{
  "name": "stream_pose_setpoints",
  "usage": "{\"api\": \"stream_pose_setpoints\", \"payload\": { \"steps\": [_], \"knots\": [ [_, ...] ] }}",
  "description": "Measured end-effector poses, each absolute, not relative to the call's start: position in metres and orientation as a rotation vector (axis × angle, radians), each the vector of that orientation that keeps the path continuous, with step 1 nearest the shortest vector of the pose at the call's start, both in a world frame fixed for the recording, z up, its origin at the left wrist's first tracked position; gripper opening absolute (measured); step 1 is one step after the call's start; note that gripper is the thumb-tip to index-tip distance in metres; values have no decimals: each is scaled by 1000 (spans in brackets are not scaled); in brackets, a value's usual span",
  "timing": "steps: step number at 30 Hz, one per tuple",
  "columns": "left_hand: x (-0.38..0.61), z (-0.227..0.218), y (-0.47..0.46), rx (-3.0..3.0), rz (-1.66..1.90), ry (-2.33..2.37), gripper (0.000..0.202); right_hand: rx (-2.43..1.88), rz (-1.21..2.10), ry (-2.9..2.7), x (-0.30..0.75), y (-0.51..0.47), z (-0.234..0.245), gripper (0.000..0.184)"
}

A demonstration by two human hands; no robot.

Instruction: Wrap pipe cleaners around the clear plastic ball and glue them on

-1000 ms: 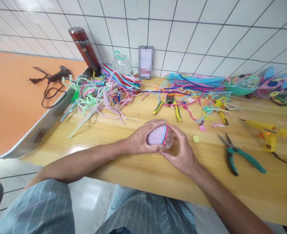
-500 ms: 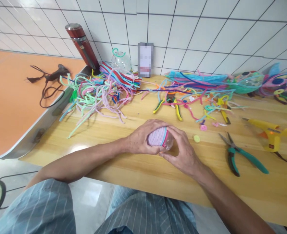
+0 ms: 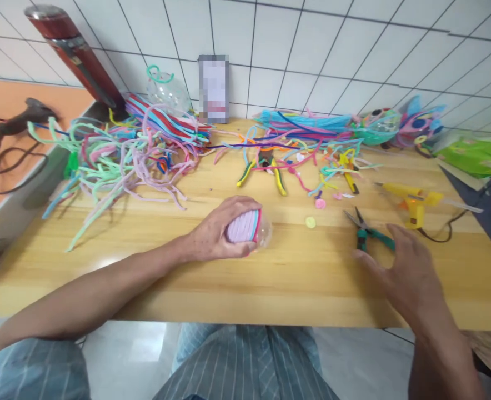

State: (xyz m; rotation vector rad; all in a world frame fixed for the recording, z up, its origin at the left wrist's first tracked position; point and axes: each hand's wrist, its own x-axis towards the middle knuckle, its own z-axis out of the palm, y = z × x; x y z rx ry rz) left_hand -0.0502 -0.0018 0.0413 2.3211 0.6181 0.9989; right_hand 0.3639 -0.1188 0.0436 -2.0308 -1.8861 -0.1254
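My left hand (image 3: 216,230) is wrapped round a clear plastic ball (image 3: 264,230) on the wooden table. Lilac pipe cleaner (image 3: 240,226) covers the side nearer the palm, edged by a light blue and a deep pink band; the far end is bare and see-through. My right hand (image 3: 407,272) is at the needle-nose pliers (image 3: 381,239) with dark teal handles, thumb and fingers spread on either side of them. The pliers lie with their jaws apart, and whether the fingers touch the handles I cannot tell.
A yellow glue gun (image 3: 414,200) with a cord lies beyond the pliers. Yellow-handled pliers (image 3: 266,164) sit among pipe-cleaner scraps. Loose pipe cleaners (image 3: 116,166) heap at the left, near a red-brown flask (image 3: 74,55). A phone (image 3: 214,89) leans on the tiled wall.
My right hand has let go of the ball and moved right to the teal pliers, its fingers spread. My left hand still holds the ball. The view has turned to the right.
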Motion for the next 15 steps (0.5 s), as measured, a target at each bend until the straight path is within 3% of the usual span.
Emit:
{"api": "stream_pose_setpoints", "payload": {
  "steps": [7,15],
  "knots": [
    [-49,43,0,2340,1019,611,69,-2256,-196,-1898,367,-124,24,91],
    [-47,38,2,2344,1066,577,69,-2025,-207,-1937,388,-123,22,50]
  ]
}}
